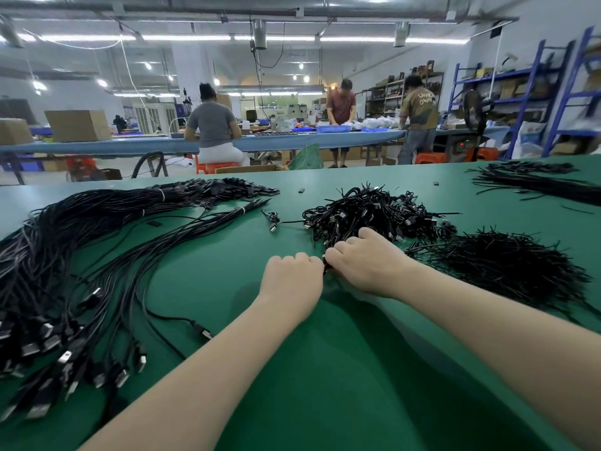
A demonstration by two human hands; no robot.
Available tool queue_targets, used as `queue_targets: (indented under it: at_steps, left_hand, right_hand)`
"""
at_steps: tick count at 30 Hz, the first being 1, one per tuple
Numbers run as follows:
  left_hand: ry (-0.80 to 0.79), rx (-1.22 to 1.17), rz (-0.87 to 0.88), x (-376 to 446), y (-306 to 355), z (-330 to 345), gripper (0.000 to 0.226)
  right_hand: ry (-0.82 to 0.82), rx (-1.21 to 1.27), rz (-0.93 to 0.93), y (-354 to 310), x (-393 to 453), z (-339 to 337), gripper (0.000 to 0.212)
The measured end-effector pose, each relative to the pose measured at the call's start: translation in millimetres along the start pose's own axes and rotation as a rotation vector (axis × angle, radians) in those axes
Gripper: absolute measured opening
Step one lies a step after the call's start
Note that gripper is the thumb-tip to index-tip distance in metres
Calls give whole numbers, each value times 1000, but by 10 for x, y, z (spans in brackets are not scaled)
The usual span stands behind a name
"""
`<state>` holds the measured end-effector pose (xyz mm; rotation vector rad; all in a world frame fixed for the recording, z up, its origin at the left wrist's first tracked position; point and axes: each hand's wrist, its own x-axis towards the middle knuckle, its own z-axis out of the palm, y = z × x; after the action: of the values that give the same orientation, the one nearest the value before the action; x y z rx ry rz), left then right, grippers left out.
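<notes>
Both curled tight: left hand (292, 278) & right hand (364, 260) pinch 1 thin black cable (325, 266) betw. them, on matte green table (211, 255) — tangled glossy cable heap (367, 213) just behind.

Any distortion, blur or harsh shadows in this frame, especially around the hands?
Head view: wide-angle lens bows the green table at its far edge; head view: blue shelving at right looks smeared; head view: even light, faint shadow under the left hand and right hand, both sharp.
</notes>
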<state>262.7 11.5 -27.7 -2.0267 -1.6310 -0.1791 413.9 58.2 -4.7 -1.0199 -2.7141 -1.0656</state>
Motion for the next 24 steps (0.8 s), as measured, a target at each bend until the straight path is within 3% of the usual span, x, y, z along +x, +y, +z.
queue_targets:
  at_steps: [3, 5, 8, 11, 15, 17, 18, 20, 22, 24]
  left_hand:
    - [64, -7, 9, -82, 91, -100, 14]
    - [47, -311, 41, -76, 147, -62, 23]
    - [-248, -896, -32, -5, 215, -133, 38]
    - [-400, -1101, -70, 32, 238, -207, 40]
    - [-462, -989, -26, 79, 192, -339, 32]
    - [-354, -814, -47, 49, 201, -311, 26]
    - [-210, -652, -56, 6, 207, -266, 24]
    - [22, -487, -89, -105, 190, -145, 19]
    - [44, -628, -158, -140, 123, -43, 22]
    - [-6, -740, -237, -113, 70, 8, 27]
  right_hand:
    - [-14, -55, -91, 97, -106, -108, 18]
    - [34, -113, -133, 167, -210, -167, 18]
    - [106, -221, -209, 271, -362, -242, 21]
    - [155, -316, -290, 323, -458, -272, 22]
    - [189, -398, -320, 329, -476, -333, 17]
    - [147, -403, -295, 327, -440, -413, 14]
    - [115, -412, -257, 343, -408, -465, 20]
    - [6, -403, -81, 462, -338, -561, 41]
    - [-84, -276, 211, 677, -303, -662, 49]
    - [-231, -115, 414, 900, -347, -692, 39]
